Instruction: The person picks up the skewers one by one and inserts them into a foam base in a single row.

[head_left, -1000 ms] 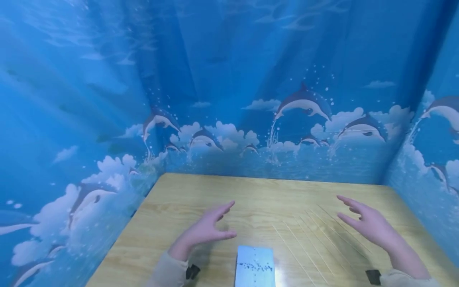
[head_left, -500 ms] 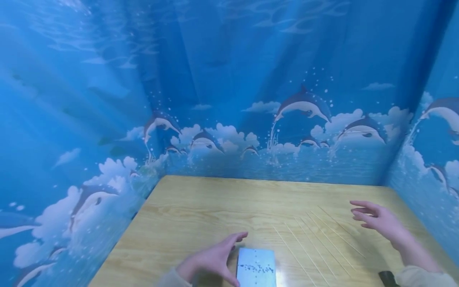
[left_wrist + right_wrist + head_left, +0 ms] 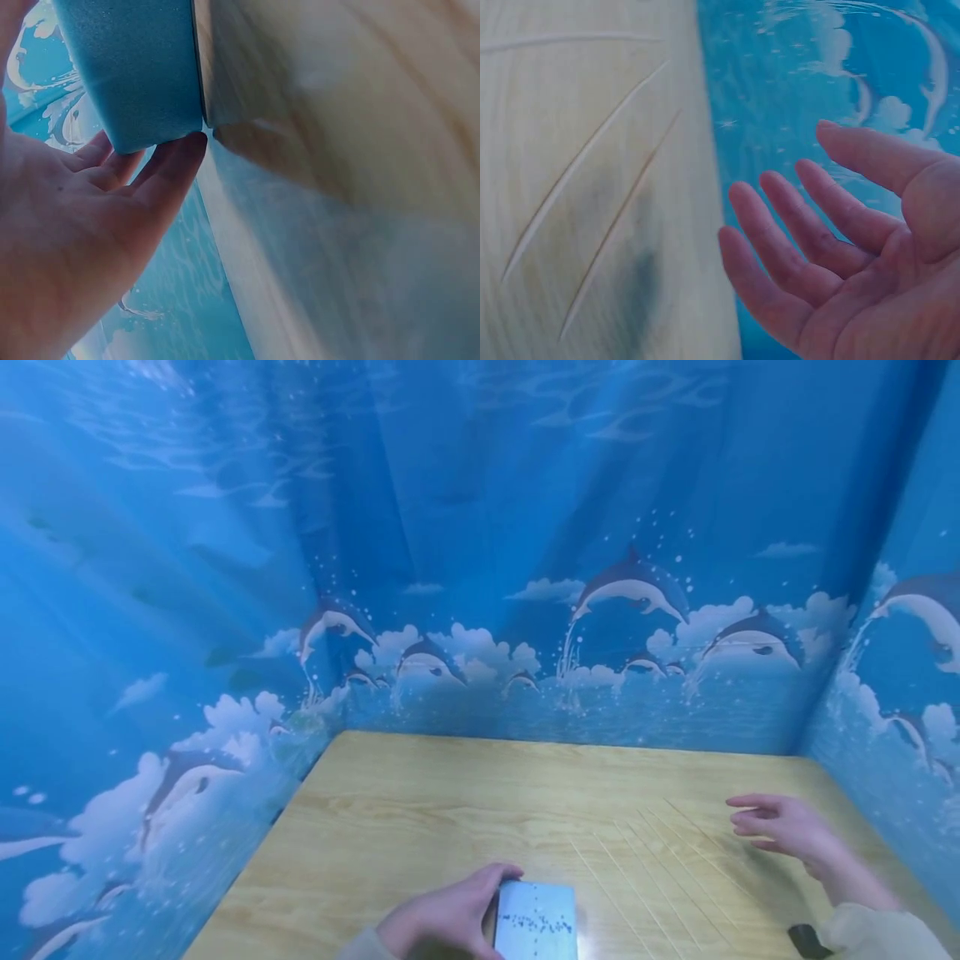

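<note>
L hand point(image 3: 457, 914) fingers curled round block's point(image 3: 536, 922) far end; prob light, squishy foam, best held gently by ends. R hand point(image 3: 787, 831) loose, empty, nr sticks point(image 3: 577, 165).

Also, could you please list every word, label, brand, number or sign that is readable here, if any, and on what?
None: no text is readable in any view.
Blue foam block: dark specks on top, no letters that I can make out.
Dolphin-print backdrop: pictures only.
Thin sticks: no lettering visible.
</note>
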Tool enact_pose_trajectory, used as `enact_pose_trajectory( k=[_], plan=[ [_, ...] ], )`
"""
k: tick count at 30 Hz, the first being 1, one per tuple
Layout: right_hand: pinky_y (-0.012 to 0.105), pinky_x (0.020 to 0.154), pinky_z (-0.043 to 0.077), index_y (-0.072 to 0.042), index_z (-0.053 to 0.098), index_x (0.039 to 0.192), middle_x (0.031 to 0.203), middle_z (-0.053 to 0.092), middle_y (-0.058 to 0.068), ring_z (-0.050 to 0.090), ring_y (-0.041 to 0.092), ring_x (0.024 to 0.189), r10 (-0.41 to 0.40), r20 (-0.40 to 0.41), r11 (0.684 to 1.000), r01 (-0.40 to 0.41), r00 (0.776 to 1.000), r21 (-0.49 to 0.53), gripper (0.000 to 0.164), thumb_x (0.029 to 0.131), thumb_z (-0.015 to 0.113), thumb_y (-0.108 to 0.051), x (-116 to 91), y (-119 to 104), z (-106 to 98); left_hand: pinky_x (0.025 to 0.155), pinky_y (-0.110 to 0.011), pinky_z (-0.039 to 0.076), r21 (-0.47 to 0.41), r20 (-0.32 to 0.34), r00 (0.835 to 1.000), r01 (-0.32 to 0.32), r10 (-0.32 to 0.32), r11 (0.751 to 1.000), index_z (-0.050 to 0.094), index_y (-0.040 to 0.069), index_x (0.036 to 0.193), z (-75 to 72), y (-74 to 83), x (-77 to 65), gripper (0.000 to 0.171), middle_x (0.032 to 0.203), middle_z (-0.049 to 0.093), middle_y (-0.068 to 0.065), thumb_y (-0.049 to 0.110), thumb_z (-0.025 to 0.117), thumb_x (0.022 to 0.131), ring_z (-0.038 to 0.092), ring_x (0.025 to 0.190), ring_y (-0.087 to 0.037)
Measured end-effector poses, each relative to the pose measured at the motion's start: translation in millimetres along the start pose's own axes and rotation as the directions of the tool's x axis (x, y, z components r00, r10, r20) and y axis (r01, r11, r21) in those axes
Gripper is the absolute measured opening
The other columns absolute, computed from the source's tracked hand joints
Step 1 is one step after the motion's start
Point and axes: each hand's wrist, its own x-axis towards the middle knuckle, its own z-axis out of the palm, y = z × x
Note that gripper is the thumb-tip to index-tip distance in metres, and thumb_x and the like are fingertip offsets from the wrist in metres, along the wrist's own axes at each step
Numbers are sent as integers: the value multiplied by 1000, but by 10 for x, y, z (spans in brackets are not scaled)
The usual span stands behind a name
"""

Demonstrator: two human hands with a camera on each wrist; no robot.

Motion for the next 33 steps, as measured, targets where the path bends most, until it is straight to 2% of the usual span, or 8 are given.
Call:
enact_pose_trajectory(
  k=[4,11,15,18,22,25,33],
  plan=[
    [39,86,61,17,41,137,115,67,25,69,13,90,28,21,999,-27,999,-19,57,94,64,-13,67,33,27,114,-29,40,-23,14,999,33,-33,999,33,12,147,-12,10,16,102,143,45,-2,49,86,68,45,135,-14],
    [37,79,60,17,49,131,101,72,13,67,17,86,125,48,991,-123,991,-49,51,91,65,-12,204,84,77,112,-29,43,33,-30,999,-29,30,999,35,6,145,-8,29,52,102,139,48,-4,46,88,67,50,128,-14],
    [38,78,61,14,56,125,92,72,6,68,17,84,211,72,978,-209,975,-28,46,90,68,-12,298,148,85,112,-29,43,5,-34,999,-3,3,1000,35,7,146,-19,34,59,104,138,49,-1,45,89,65,50,126,-11],
    [37,80,62,11,59,123,92,73,3,69,16,84,254,120,966,-257,960,18,42,90,68,-14,354,206,64,112,-30,44,-18,-32,999,11,-12,1000,35,9,146,-29,28,58,104,137,49,1,45,89,65,50,125,-10],
    [31,77,62,7,65,117,87,74,1,70,12,79,242,214,958,-268,946,103,32,92,67,-13,431,274,8,112,-30,44,-15,-38,999,11,-11,1000,35,10,146,-38,10,70,104,137,49,2,45,89,64,50,125,-9],
    [25,71,62,3,70,107,81,73,0,69,8,72,226,246,957,-262,942,123,22,91,67,-12,473,297,-14,112,-29,43,-10,-43,999,4,-5,1000,35,10,146,-40,0,75,104,137,49,1,46,89,64,50,125,-10],
    [20,58,58,-3,72,92,68,71,-3,65,3,57,260,179,964,-265,949,4,17,85,75,-18,531,320,53,114,-30,41,-56,-23,998,52,-53,997,36,13,146,-32,14,87,101,141,47,2,44,89,65,48,130,-11]
  ],
)
